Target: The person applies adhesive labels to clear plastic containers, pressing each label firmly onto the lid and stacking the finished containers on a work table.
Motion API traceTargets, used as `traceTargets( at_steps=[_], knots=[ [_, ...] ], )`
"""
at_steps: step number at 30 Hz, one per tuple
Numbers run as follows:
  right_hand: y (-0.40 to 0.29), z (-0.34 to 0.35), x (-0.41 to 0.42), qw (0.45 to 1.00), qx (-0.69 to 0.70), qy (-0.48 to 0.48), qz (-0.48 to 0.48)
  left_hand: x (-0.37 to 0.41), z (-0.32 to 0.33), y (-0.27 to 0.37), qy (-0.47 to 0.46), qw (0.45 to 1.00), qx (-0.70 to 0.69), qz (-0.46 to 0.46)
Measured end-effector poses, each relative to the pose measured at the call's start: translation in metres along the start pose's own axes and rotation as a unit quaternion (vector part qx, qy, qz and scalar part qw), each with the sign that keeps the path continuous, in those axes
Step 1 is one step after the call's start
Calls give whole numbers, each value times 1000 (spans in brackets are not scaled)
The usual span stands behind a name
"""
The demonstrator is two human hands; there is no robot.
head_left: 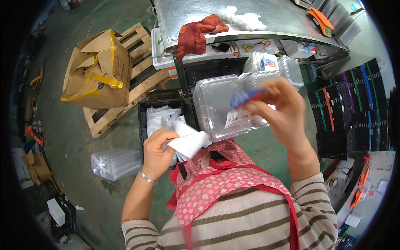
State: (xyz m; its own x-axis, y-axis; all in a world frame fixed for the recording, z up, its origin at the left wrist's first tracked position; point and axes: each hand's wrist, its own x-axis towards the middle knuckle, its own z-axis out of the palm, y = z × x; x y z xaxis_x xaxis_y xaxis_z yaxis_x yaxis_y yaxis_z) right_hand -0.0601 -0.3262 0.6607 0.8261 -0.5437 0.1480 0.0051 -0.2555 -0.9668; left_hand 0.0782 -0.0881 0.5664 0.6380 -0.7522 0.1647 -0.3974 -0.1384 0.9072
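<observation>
My left hand (158,152), a silver bangle at its wrist, pinches a folded white paper sheet (189,143). Between the thumb and fingers of my right hand (279,109) is a blue and red label (245,97), blurred by motion. That hand hovers over a clear plastic clamshell container (215,106) bearing a white barcode sticker (236,118). More clear containers are stacked behind it, and one top container (261,62) carries a coloured label. They rest on a black plastic crate (207,72).
Left of me a black crate (144,125) holds white sheets and plastic. A bagged container stack (115,163) lies on the floor. An open cardboard box (98,75) sits on a wooden pallet (140,70). Ahead, a metal table (275,18) bears a red cloth (193,36) and an orange scale (321,22).
</observation>
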Motion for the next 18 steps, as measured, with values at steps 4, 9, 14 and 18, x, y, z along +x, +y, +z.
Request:
traceTargets(
  at_steps=[4, 9, 14, 18],
  knots=[
    [43, 3, 24, 958, -172, -88, 210, -7, -3, -15, 8, 999, -22, 24],
    [94, 18, 29, 931, -307, -82, 180, -4, -7, -14, 2, 999, -30, 42],
    [65, 14, 9, 834, -537, -50, 115, -1, -13, -14, 1, 998, 2, 64],
    [60, -23, -9, 734, -665, 141, 16, -1, -9, -15, 48, 987, -151, 4]
  ],
)
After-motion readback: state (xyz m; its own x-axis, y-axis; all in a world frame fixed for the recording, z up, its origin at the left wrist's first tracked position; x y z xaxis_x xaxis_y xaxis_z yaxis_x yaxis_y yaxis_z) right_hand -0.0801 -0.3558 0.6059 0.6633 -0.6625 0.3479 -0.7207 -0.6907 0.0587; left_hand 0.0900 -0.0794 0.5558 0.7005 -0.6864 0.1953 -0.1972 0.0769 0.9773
